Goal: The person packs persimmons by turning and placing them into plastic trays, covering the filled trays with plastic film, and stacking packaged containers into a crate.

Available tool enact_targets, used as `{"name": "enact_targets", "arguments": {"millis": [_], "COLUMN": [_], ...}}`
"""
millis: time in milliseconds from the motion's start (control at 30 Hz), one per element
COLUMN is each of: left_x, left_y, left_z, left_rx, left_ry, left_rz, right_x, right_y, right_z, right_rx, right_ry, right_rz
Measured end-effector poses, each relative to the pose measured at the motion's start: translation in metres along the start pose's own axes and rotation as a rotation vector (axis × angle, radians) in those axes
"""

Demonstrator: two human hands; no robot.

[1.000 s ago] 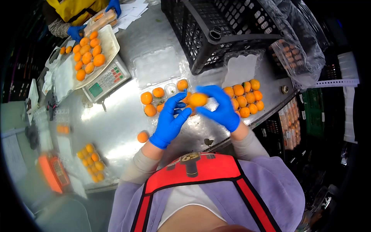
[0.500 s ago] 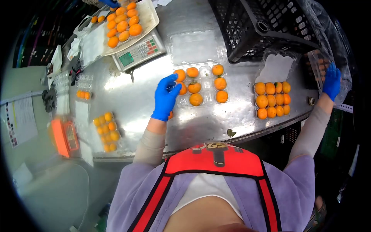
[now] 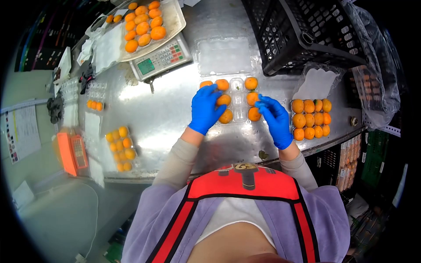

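A clear plastic tray (image 3: 240, 105) of round orange fruit lies in front of me, lid folded back (image 3: 226, 57). Its third column has bare pockets. My left hand (image 3: 205, 108), in a blue glove, covers the left columns with thumb and fingers apart beside a fruit (image 3: 223, 100); the fruit under the palm is hidden. On the tray's right side, my right hand (image 3: 275, 120), also gloved, has its bent fingers apart at the right-column fruit (image 3: 252, 98). Whether those fingertips touch it I cannot tell. Neither hand visibly lifts a fruit.
Right of the hands stands a filled tray (image 3: 309, 119), lid open. A black crate (image 3: 302, 39) and clear plastic bag (image 3: 377, 87) are beyond. A scale (image 3: 162, 59) bears more fruit at back left. An orange device (image 3: 71, 151) and another tray (image 3: 120, 149) are left.
My right hand has come in from the plastic bag at the far right to the tray's right column. My left hand has shifted slightly right. Another blue-gloved hand at the scale has gone from view.
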State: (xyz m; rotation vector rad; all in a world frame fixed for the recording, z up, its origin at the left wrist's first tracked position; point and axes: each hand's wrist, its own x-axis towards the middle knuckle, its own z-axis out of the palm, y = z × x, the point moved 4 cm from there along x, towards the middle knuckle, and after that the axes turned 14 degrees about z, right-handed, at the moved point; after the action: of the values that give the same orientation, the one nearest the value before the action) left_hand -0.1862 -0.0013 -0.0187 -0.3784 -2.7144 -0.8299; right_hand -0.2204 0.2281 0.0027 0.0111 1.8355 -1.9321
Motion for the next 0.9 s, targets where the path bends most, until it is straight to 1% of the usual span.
{"name": "enact_targets", "arguments": {"millis": [67, 100, 133, 167, 200, 267, 333, 400, 467, 533, 567, 633, 667, 700, 767, 800, 833, 867, 900], "left_x": [0.000, -0.001, -0.002, -0.003, -0.004, -0.002, -0.003, -0.005, -0.005, -0.010, -0.014, -0.022, -0.023, -0.024, -0.020, -0.017, -0.013, 0.003, 0.016], "left_y": [0.002, 0.003, 0.002, 0.001, 0.000, -0.004, -0.005, -0.003, 0.000, 0.002, 0.003, -0.001, -0.003, -0.006, -0.008, -0.020, -0.036, -0.041, -0.046], "left_z": [-0.003, -0.006, -0.008, -0.007, -0.003, 0.004, 0.009, 0.006, 0.001, -0.005, -0.007, -0.013, -0.018, -0.027, -0.049, -0.058, -0.066, -0.084, -0.100], "left_rx": [-0.012, -0.115, -0.216, -0.215, -0.167, -0.113, 0.055, 0.049, 0.043, 0.008, 0.007, -0.106, -0.107, -0.178, -0.377, -0.432, -0.577, -0.767, -0.857], "left_ry": [0.034, 0.093, 0.152, 0.154, 0.125, 0.103, 0.025, 0.040, 0.060, 0.075, 0.081, 0.152, 0.159, 0.225, 0.352, 0.400, 0.483, 0.608, 0.646], "left_rz": [0.000, -0.056, -0.111, -0.108, -0.078, -0.041, -0.028, -0.045, -0.060, -0.110, -0.111, -0.140, -0.145, -0.190, -0.304, -0.358, -0.393, -0.348, -0.406], "right_x": [0.001, 0.002, 0.006, 0.010, 0.016, 0.034, 0.060, 0.104, 0.135, 0.155, 0.169, 0.183, 0.184, 0.183, 0.177, 0.166, 0.171, 0.181, 0.186], "right_y": [0.003, 0.005, 0.009, 0.010, 0.006, -0.007, -0.033, -0.047, -0.089, -0.124, -0.135, -0.157, -0.163, -0.165, -0.179, -0.184, -0.176, -0.160, -0.149], "right_z": [0.008, 0.010, 0.013, 0.017, 0.022, 0.035, 0.048, 0.057, 0.069, 0.084, 0.086, 0.099, 0.101, 0.104, 0.108, 0.108, 0.103, 0.094, 0.088], "right_rx": [-0.127, -0.128, -0.102, -0.078, -0.079, 0.067, 0.088, 0.382, 0.635, 0.779, 0.773, 0.833, 0.816, 0.809, 0.950, 0.992, 0.988, 0.925, 0.864], "right_ry": [-0.063, -0.062, -0.088, -0.113, -0.114, -0.146, -0.245, -0.305, -0.340, -0.334, -0.335, -0.511, -0.393, -0.397, -0.569, -0.524, -0.527, -0.519, -0.510], "right_rz": [-0.023, -0.021, 0.024, 0.066, 0.061, 0.153, 0.142, 0.230, 0.313, 0.383, 0.382, 0.370, 0.356, 0.358, 0.115, 0.171, 0.175, 0.141, 0.105]}}
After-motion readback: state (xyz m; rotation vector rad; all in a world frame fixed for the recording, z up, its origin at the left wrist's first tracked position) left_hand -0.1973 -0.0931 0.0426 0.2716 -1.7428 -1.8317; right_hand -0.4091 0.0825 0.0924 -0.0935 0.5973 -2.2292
